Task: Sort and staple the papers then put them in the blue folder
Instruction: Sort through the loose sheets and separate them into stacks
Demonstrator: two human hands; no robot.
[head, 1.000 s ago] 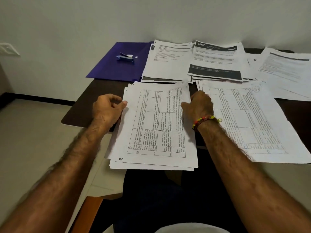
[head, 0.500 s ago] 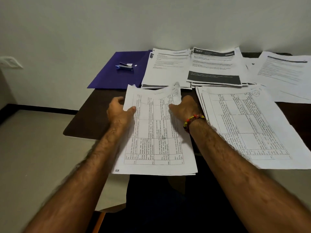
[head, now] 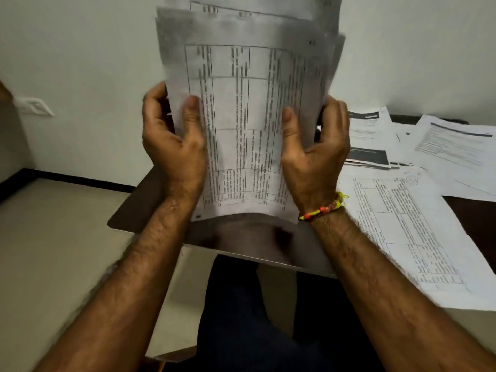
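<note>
A stack of table-printed papers (head: 247,108) stands upright in front of me, its lower edge just above the dark table (head: 139,208). My left hand (head: 174,140) grips its left side and my right hand (head: 314,146) grips its right side, thumbs on the front sheet. The sheets are uneven at the top and blurred. The upright stack hides the blue folder and the stapler.
A second pile of table-printed sheets (head: 402,232) lies on the table at the right, overhanging the near edge. Farther back lie printed documents, one with a dark banner (head: 370,157), and more sheets (head: 456,146). A white wall rises behind; a wall socket (head: 33,108) is at left.
Both hands have gathered the stack that lay flat on the table and lifted it upright in front of the camera. It now blocks the folder and stapler.
</note>
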